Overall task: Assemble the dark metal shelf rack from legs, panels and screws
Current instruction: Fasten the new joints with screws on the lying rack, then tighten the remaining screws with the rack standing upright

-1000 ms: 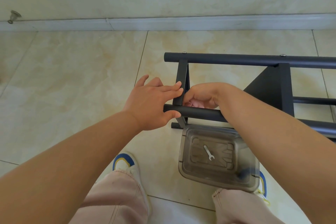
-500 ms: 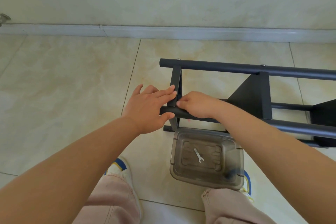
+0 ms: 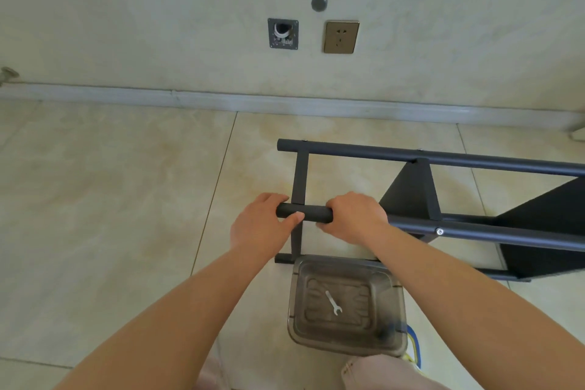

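Both hands grip one leg of the dark rack [image 3: 411, 193], which lies on its side on the tiled floor [image 3: 110, 199]: the left hand [image 3: 258, 225] curls round the tube's end, the right hand [image 3: 351, 215] wraps over it just beside. Four tube legs show – two cut off at the right edge – and two panels. One clear bin [image 3: 346, 304] (a single small wrench [image 3: 333, 302] inside) hides the nearest leg.

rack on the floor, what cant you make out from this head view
- Rack: its right end is cut off by the picture's edge.
- Leg under the right hand: any screw there is covered.
- Bin: beyond the wrench, tinted plastic blurs the contents.
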